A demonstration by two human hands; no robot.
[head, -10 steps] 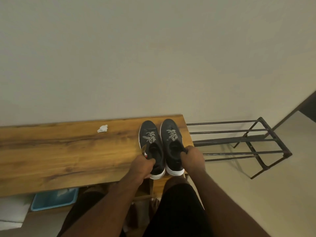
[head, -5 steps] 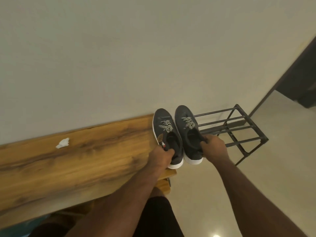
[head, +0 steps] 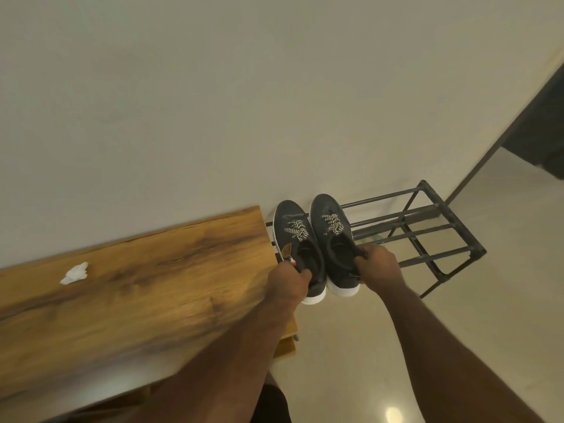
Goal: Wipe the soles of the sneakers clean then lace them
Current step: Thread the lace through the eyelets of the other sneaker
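Two dark grey sneakers with white soles and black-and-white laces are held side by side in the air, past the right end of the wooden table [head: 131, 288]. My left hand [head: 288, 280] grips the heel collar of the left sneaker [head: 293, 230]. My right hand [head: 380, 267] grips the heel collar of the right sneaker [head: 331, 221]. Both shoes point away from me, toes toward the wall. Their laces are threaded across the eyelets. The undersides of the soles are hidden.
A crumpled white tissue [head: 74, 272] lies on the table near its far edge. A black metal shoe rack [head: 427, 236] stands on the pale floor right of the table, against the wall. A dark doorway opens at the far right.
Both hands have carried the sneakers rightward, off the table end and over toward the metal rack. My view has swung right with them.
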